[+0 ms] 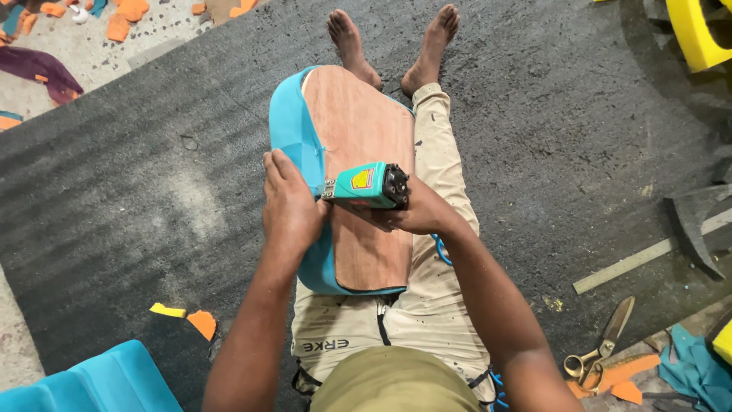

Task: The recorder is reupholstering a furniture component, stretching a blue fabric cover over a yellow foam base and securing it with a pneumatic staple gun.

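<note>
Sitting on a dark, coarse floor mat (152, 191) with legs stretched out, a person steadies a rounded plywood panel (364, 160) on the lap, its long axis running away from the body toward the bare feet. Left to right: orange foam scraps (200, 323) on the mat; the left hand (291, 202), fingers pressed together, holding smooth teal fabric (293, 126) flat over the panel's left edge; a boxy teal staple gun (367, 186), nose pointing left at that edge, just beside the left hand; the right hand (418, 215) closed around the gun; a metal ruler (621, 265); brass-handled scissors (598, 352) well apart at lower right.
</note>
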